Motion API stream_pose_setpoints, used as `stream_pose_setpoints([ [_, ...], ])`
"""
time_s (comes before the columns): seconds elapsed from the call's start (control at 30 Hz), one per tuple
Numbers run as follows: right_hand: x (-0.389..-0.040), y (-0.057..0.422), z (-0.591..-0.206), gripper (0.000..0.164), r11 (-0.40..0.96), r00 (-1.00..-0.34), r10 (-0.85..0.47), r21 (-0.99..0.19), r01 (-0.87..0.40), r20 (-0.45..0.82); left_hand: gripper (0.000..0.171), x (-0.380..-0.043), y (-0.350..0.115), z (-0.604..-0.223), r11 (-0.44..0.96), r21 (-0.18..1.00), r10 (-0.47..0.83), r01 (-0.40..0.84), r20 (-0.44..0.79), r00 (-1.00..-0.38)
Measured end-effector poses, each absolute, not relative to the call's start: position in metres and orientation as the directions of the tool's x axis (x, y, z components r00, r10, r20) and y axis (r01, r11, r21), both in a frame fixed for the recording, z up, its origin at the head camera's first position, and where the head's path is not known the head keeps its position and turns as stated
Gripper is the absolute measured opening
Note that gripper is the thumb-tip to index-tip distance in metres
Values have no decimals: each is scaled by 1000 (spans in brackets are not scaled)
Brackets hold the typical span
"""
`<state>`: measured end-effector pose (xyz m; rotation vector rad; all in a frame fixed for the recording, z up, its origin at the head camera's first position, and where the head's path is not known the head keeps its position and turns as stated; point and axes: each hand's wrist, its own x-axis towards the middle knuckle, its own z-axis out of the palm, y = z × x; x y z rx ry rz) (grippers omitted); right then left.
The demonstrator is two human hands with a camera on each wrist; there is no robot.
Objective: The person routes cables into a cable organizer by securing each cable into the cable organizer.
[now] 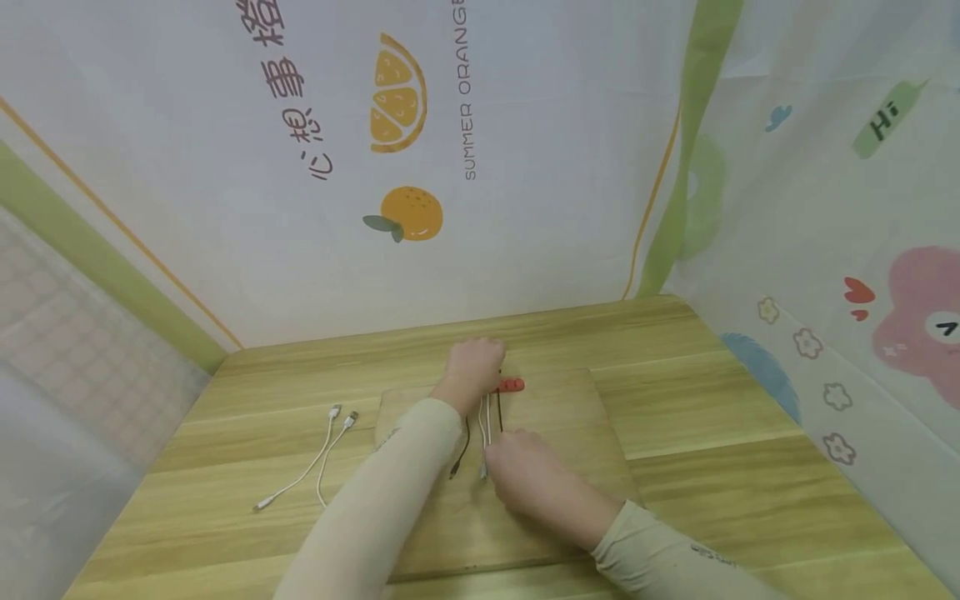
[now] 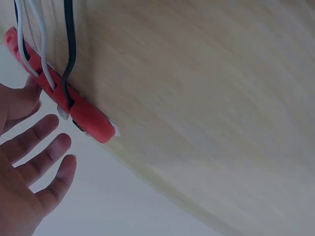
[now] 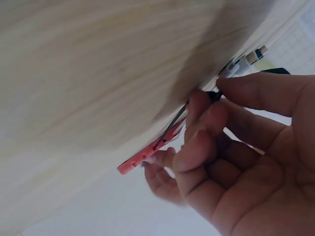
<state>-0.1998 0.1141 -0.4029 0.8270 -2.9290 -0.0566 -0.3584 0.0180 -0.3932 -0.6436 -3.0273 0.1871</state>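
Observation:
A red cable clip (image 1: 512, 384) (image 2: 88, 118) (image 3: 130, 165) lies at the far edge of a wooden board. White cables (image 2: 43, 44) and black cables (image 2: 71, 39) run through its slots. My left hand (image 1: 472, 367) (image 2: 22, 172) is at the clip's far side, touching it near the left part; three fingers are loosely spread, and the thumb's tip is hidden behind the clip. On the near side, my right hand (image 1: 532, 475) (image 3: 246, 152) pinches a black cable (image 3: 172, 123) near its end between thumb and fingers. A white cable plug (image 3: 243, 65) lies beside it.
Two white USB cables (image 1: 300, 479) lie on the wood-grain table (image 1: 720, 400) left of the board (image 1: 570, 500). Another black cable end (image 1: 454, 471) rests on the board between my forearms. A printed cloth (image 1: 540, 208) hangs behind the table.

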Motion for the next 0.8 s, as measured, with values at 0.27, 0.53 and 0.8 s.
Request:
stream_pose_setpoints([
  [0.27,-205,114,-402,23,856,-859,-512,-82,-510,-3,21,-355,4,-394,922,-84,377,379,-39,-926],
  [0.53,-209,106,-390,18,855,-849,-519,-91,-511,-104,23,-353,-8,-395,930,-50,359,363,-69,-931],
  [0.8,-201,98,-385,15,865,-844,-491,-5,-502,-214,26,-352,-34,-394,925,71,377,373,-52,-925],
])
